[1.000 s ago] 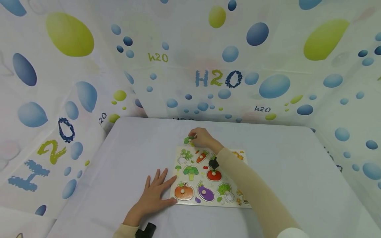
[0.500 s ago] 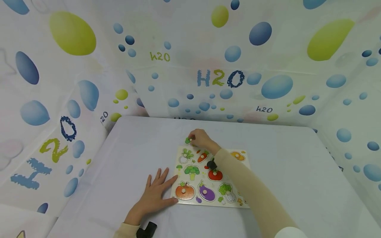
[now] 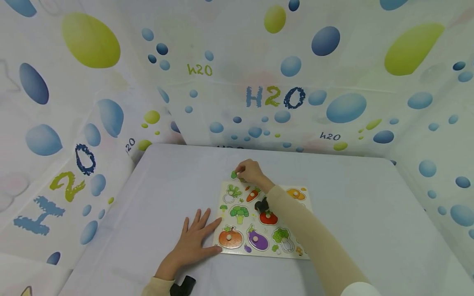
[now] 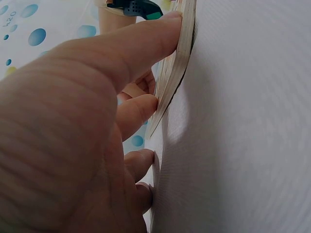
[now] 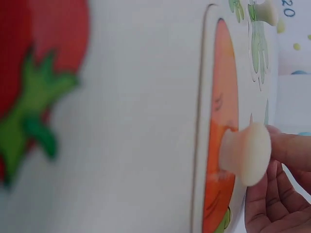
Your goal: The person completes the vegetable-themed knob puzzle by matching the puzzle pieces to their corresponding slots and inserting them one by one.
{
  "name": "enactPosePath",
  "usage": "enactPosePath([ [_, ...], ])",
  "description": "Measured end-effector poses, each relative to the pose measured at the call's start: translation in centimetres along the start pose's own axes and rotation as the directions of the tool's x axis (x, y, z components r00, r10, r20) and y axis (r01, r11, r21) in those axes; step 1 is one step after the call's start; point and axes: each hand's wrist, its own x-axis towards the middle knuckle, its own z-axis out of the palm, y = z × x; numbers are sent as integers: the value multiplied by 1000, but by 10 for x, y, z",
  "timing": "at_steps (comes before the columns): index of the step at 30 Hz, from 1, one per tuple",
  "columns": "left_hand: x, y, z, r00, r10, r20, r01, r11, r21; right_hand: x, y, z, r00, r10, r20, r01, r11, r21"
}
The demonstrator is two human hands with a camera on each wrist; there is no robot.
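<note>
A wooden vegetable puzzle board (image 3: pixel 259 254) lies flat on the table. My left hand (image 3: pixel 192 240) lies with fingers spread at its left side; in the left wrist view the thumb (image 4: pixel 146 41) and a finger touch the board's edge (image 4: pixel 181 63). Just past the far edge, my right hand (image 3: pixel 249 170) pinches a green broccoli puzzle piece (image 3: pixel 233 175), mostly covered by the fingers. The right wrist view shows the carrot piece (image 5: pixel 223 87) with its pale knob (image 5: pixel 250 153) close up; the right fingers (image 5: pixel 291 150) are partly visible beyond it, their hold hidden.
Pumpkin (image 3: pixel 230 238), eggplant (image 3: pixel 258 240) and cabbage (image 3: pixel 283 238) pieces sit in the board. A knobless broccoli picture (image 3: pixel 239 212) shows left of the tomato (image 3: pixel 268 218). The right forearm (image 3: pixel 303 222) covers the board's right part. White patterned cloth (image 3: pixel 229 82) surrounds the table.
The right hand stays near the board's far edge, its fingers now covering more of the broccoli piece. The left hand holds its place. The whole head view has shifted slightly.
</note>
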Motion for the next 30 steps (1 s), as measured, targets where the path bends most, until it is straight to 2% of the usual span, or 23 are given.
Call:
enactPosePath([
  [9,0,2,0,1000,-6,9,6,1000,2,-2,3,-4,999,46,-22,-44,996,80],
  [15,0,0,1,1000,9,-19,-9,1000,4,-5,5,-12,998,34,-58,-25,987,157],
  [22,0,-1,6,999,18,-41,-17,1000,24,-22,5,-29,996,43,-78,-26,979,204],
  [30,1,2,3,999,8,-40,-8,1000,3,-53,-3,-44,996,38,-78,-21,977,212],
])
